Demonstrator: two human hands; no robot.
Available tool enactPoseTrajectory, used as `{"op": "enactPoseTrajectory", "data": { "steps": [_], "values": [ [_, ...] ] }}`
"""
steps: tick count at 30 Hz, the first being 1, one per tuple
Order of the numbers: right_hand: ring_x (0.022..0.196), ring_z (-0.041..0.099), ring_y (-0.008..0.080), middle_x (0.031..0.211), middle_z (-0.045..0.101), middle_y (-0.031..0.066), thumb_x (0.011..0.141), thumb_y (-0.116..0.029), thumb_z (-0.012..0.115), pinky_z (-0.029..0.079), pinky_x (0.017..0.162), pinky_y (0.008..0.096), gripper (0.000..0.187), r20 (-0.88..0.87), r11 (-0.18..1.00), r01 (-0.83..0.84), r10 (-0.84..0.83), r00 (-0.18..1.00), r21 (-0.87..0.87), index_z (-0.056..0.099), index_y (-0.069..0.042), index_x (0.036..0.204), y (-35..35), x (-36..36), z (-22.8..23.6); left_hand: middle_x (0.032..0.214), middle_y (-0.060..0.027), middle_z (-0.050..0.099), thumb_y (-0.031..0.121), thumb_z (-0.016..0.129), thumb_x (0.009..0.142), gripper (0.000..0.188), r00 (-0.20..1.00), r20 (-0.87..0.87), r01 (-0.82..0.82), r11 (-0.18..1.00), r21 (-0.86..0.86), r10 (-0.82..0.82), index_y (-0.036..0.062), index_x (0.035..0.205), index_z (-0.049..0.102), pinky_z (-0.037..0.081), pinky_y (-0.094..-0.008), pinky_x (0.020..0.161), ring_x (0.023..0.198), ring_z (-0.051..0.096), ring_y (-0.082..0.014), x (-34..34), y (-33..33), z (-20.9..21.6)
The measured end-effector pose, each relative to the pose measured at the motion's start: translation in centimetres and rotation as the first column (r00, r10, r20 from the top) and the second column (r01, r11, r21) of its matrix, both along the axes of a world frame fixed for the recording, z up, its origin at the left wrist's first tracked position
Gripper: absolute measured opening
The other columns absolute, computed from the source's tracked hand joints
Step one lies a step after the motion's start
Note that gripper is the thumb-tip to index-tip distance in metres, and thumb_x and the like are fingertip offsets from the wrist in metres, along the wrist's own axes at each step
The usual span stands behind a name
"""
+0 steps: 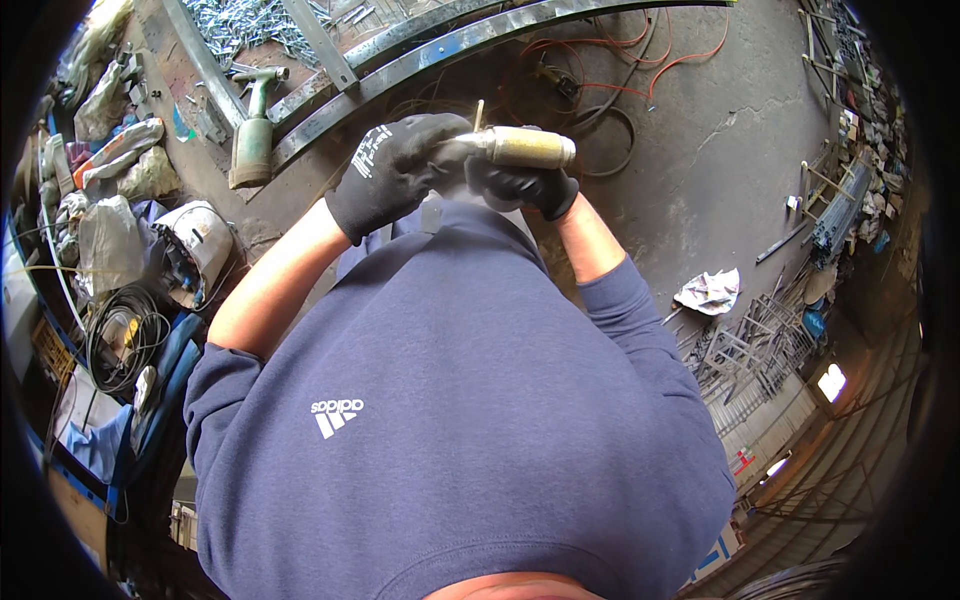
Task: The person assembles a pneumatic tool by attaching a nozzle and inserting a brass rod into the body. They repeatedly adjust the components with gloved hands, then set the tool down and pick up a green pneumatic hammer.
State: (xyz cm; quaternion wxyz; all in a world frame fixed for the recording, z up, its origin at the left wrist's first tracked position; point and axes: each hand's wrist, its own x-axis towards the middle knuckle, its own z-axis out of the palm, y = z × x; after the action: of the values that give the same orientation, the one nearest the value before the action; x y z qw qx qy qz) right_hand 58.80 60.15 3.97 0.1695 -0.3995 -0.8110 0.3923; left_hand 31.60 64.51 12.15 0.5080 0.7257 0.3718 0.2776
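Observation:
In front of my chest I hold a yellowish cylindrical tool with a narrower metal end pointing left. A thin brass-coloured pin stands up near that end. My left hand, in a black glove, is closed at the narrow end. Under the thick body is my right hand, also gloved, its fingers curled and partly hidden by the tool. To the left of my left hand, a green rivet gun with a wide round base rests against the metal frame.
Many loose screws or rivets lie beyond the frame. A red hose and dark cable coil over the concrete floor. Bags and a coiled black cable crowd the left; metal rods and a crumpled cloth lie at right.

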Motion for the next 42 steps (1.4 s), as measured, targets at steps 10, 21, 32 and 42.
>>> {"op": "enactPoseTrajectory", "data": {
  "steps": [10, 21, 32, 42],
  "values": [
    [0.11, 0.073, 0.0209, 0.125, 0.076, 0.0095, 0.103, -0.019, 0.071, 0.059, 0.1, 0.0337, 0.041, -0.36, 0.53, -0.113, -0.391, 0.847, -0.84, 0.063, -0.002, 0.139, 1.3, 1.6, 2.3, 0.124, -0.0185, 0.072, 0.004, 0.075, 0.094, 0.042, 0.999, -0.016, 0.035, 0.994, 0.106, -0.033, 0.0049, 0.135, 0.065, 0.058, -0.0447, 0.098, 0.113, 0.072, -0.0368, 0.7, 0.2, 0.4],
    [0.096, 0.071, 0.0176, 0.108, 0.076, 0.0051, 0.099, -0.02, 0.076, 0.059, 0.088, 0.0338, 0.03, -0.306, 0.747, 0.056, -0.338, 0.89, -0.662, 0.071, -0.008, 0.125, 0.5, -0.3, 4.6, 0.124, -0.0184, 0.072, 0.005, 0.077, 0.093, 0.045, 1.0, 0.0, 0.002, 0.981, 0.196, -0.002, 0.006, 0.136, 0.065, 0.059, -0.045, 0.097, 0.112, 0.072, -0.037, 1.4, -0.2, 0.5],
    [0.096, 0.076, 0.0251, 0.109, 0.079, 0.0104, 0.085, -0.014, 0.089, 0.061, 0.089, 0.0354, 0.04, -0.46, 0.981, 0.063, -0.141, 0.877, -0.182, 0.075, -0.005, 0.12, 2.1, 0.2, 6.3, 0.115, -0.0101, 0.074, 0.014, 0.075, 0.1, 0.036, 0.98, 0.114, 0.19, 0.944, -0.269, -0.164, 0.001, 0.133, 0.069, 0.058, -0.0327, 0.096, 0.102, 0.069, -0.0165, 1.0, 0.6, 2.2],
    [0.089, 0.069, 0.0335, 0.099, 0.072, 0.0104, 0.084, -0.019, 0.084, 0.056, 0.078, 0.0416, 0.028, -0.413, 0.998, -0.034, 0.054, 0.909, 0.055, 0.072, -0.009, 0.107, 2.3, -1.7, 9.2, 0.113, -0.0165, 0.072, 0.027, 0.079, 0.097, 0.046, 0.933, 0.037, 0.358, 0.916, -0.182, -0.358, -0.0016, 0.13, 0.064, 0.058, -0.0395, 0.089, 0.099, 0.071, -0.0265, -0.2, 1.6, 4.0]
  ]
}}
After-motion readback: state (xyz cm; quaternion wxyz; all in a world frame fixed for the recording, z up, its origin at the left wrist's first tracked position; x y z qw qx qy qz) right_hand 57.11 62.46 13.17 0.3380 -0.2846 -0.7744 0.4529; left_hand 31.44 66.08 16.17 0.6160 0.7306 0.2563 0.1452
